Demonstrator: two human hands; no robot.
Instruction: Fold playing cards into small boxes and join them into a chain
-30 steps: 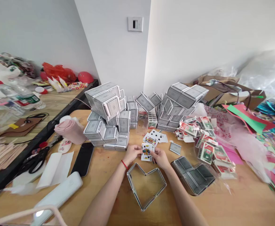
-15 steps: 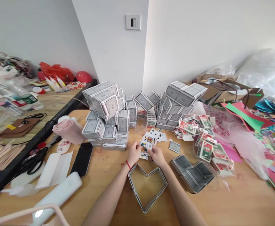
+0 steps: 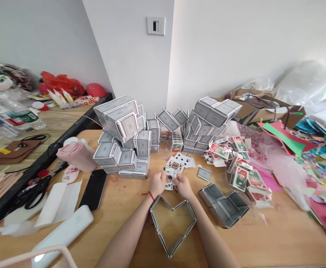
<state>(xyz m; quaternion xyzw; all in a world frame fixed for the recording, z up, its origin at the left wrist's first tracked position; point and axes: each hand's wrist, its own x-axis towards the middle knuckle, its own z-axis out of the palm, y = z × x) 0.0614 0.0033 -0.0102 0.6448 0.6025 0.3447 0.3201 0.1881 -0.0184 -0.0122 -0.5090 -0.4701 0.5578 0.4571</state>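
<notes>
A face-up king playing card (image 3: 168,182) is pinched between my two hands, low over the table. My left hand (image 3: 157,183) has its fingers closed on the card's left edge. On the opposite edge, my right hand (image 3: 183,187) grips it with thumb and fingers. Just beyond lie several loose playing cards (image 3: 185,160), face up and overlapping. Between my forearms stands a heart-shaped frame of folded cards (image 3: 157,227). A small folded card (image 3: 204,173) rests to the right of my right hand, and a second heart-shaped card frame (image 3: 224,203) sits beside my right forearm.
Stacked card boxes stand at back left (image 3: 120,123) and back right (image 3: 210,111). Card packs (image 3: 241,175) pile up at the right. A black phone (image 3: 93,189), white case (image 3: 65,232), pink roll (image 3: 75,152) and scissors (image 3: 38,190) lie on the left.
Both hands still hold the king card at nearly the same place, with a slight shift of the fingers. The whole view has moved a little, so things appear slightly further left.
</notes>
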